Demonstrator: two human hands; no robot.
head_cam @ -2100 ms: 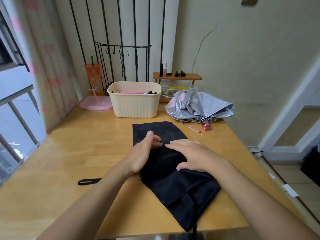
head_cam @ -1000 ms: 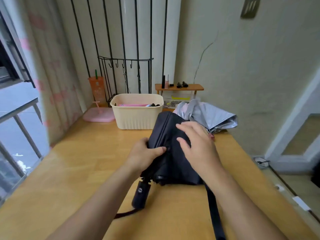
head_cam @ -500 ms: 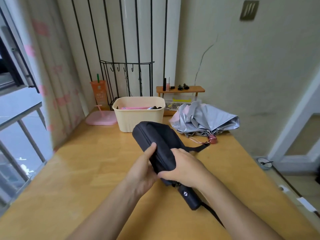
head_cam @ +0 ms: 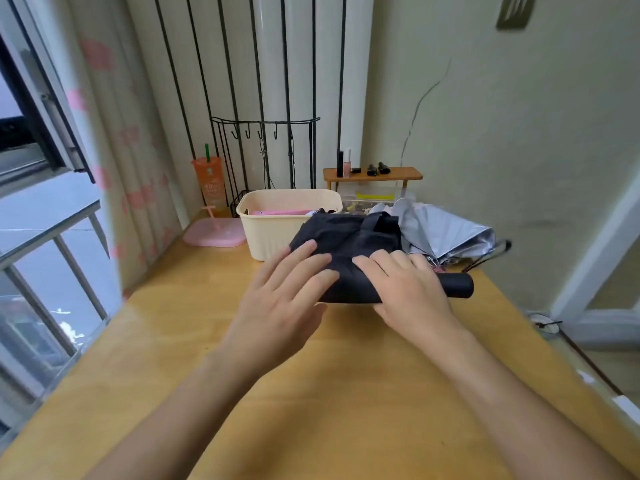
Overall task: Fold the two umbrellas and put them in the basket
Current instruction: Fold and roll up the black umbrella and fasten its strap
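Two umbrellas pending; you are rolling one.
Left hand (head_cam: 284, 292) is pressing black umbrella (head_cam: 346, 237), grip apart; right hand (head_cam: 408, 289) is clamping it; strap (head_cam: 375, 221) needing fastening next.

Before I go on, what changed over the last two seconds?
The black umbrella, flat under both hands, was rolled up, lifted and turned; it is now crosswise, handle to the right. The right hand wraps it, the left hand lies flat on it. The silver umbrella and basket stayed put.
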